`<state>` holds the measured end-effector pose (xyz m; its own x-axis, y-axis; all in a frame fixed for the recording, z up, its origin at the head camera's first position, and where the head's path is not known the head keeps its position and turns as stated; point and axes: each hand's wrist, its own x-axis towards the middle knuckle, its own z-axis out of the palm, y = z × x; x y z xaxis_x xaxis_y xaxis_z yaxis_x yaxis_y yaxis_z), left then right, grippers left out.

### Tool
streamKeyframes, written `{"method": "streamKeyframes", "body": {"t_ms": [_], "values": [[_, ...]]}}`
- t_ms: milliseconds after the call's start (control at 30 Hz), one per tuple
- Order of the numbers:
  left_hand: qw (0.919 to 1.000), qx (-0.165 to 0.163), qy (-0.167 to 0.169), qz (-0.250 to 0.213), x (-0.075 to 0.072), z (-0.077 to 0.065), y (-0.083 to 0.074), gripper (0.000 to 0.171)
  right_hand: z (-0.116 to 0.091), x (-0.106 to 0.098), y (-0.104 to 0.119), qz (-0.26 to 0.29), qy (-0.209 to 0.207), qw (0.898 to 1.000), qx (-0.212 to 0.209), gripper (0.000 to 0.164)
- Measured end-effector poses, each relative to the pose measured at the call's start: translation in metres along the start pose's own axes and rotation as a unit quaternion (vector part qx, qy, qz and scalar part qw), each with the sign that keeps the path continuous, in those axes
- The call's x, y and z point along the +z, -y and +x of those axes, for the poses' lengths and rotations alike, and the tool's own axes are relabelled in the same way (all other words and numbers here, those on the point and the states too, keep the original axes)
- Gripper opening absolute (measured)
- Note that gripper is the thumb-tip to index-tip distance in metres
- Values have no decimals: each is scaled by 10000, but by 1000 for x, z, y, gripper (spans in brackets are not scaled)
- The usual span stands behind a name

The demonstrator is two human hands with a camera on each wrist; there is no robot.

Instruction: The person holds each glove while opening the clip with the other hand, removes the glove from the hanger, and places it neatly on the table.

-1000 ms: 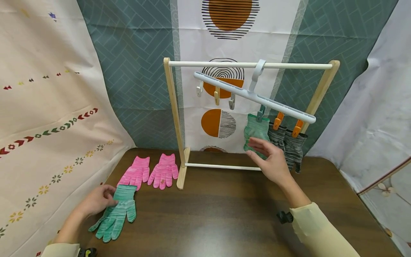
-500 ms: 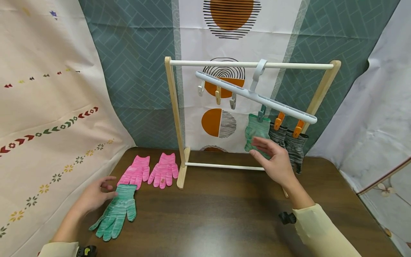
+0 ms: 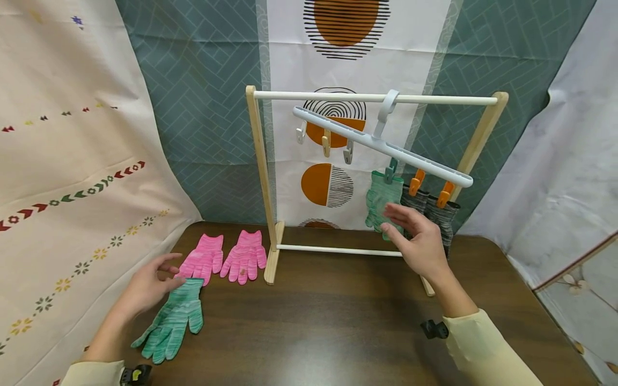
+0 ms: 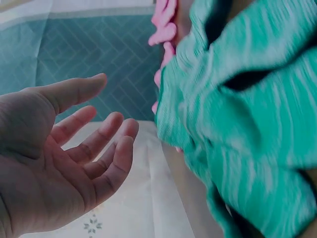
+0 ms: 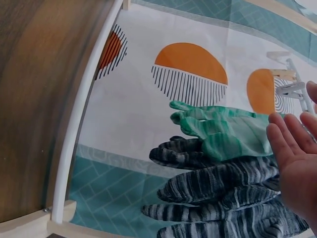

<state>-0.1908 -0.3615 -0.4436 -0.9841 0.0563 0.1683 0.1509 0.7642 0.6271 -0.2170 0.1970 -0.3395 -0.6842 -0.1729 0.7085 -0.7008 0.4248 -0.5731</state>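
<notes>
My left hand (image 3: 151, 285) hovers by the cuff of a green glove (image 3: 175, 321) lying on the table at the left. In the left wrist view its fingers are loosely bent with nothing in them, beside the green glove (image 4: 233, 114). Two pink gloves (image 3: 245, 258) lie just behind. My right hand (image 3: 421, 242), fingers relaxed and holding nothing, is in front of a second green glove (image 3: 383, 195). That one hangs from a teal clip, next to two black-and-grey gloves (image 3: 441, 215) on orange clips. My right hand partly covers the hanging gloves.
A light blue hanger (image 3: 338, 126) hooks over the white bar (image 3: 314, 97) of a wooden rack, tilted in the head view with its right end lower. Three clips on its left half, one of them beige (image 3: 326, 143), carry nothing. The brown table (image 3: 309, 321) stretches in front.
My left hand has lifted off the green glove's cuff and shifted up, its fingers spreading. My right hand has drifted slightly to the right. The gloves on the table stay in place.
</notes>
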Motion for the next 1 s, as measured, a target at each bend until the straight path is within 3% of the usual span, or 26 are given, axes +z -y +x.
{"method": "streamKeyframes", "body": {"t_ms": [233,633,1000], "values": [[9991,345,-162,-165,6,6,-18,60,1,-5,3,98,-295,9995,-97,42],[9975,317,-129,-613,20,10,-51,63,3,-7,8,81,-1000,9947,-245,40],[9862,639,-128,-1520,42,18,-77,59,7,-2,6,50,-1325,9909,-234,44]]}}
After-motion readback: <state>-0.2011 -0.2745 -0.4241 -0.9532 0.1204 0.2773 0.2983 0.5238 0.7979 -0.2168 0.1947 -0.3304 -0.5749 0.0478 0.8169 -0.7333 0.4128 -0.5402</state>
